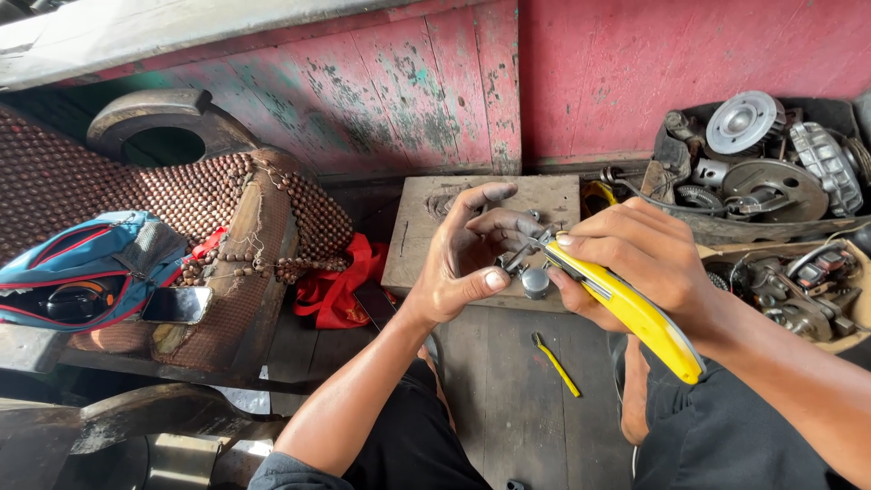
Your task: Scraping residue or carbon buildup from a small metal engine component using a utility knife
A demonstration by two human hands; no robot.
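— peering past the knuckles, can you make out that small metal part (533, 279)?

— barely. fingers of the left hand (464, 259) pinch it and cover most of it, just above the wooden block (426, 238).

— and the right hand (635, 259)?

— wrapped tight round the yellow-handled pliers (635, 313); their tips touch the part from the right, though the nose is hard to see. the handle end juts out below the palm.

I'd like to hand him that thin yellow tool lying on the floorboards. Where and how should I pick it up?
Pinch the thin yellow tool around mid-shaft, from above. It lies flat and slanted on the floorboards between his knees, so only its narrow sides offer a hold.
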